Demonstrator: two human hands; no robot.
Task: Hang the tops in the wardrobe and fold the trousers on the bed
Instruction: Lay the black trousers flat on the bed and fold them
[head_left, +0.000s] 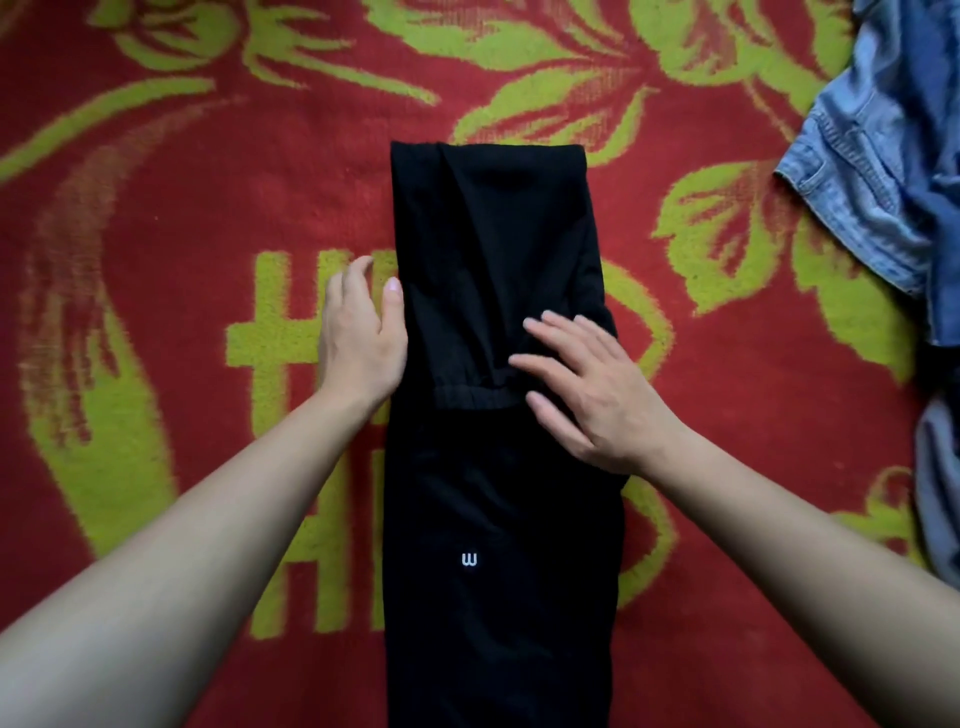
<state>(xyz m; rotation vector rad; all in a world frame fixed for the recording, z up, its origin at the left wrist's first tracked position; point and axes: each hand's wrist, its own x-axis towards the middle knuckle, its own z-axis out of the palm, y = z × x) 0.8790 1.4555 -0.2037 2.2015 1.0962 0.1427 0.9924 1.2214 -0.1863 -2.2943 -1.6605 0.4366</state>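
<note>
Step in hand: folding the black trousers (498, 519), which lie lengthwise on the red & green blanket (182, 208) w/ the leg end doubled back over the far half. The elastic cuff (467, 397) sits approx. mid-trousers, and a small white logo (469, 560) shows on the near half.

Left hand (358, 338) lies flat against the trousers' left edge, fingers straight, thumb touching the cloth and gripping nothing. Right hand (592, 395) is spread flat on the trousers by the cuff, toward their right edge, pressing the folded layer down.

First fold looks done and is being smoothed. Next move prob. calls for squaring both edges, then taking one end w/ both hands and bringing it over for a second fold w/o dragging the cuff layer askew.

A denim pile (883, 156) lies well to the right of the trousers, not folded yet.
</note>
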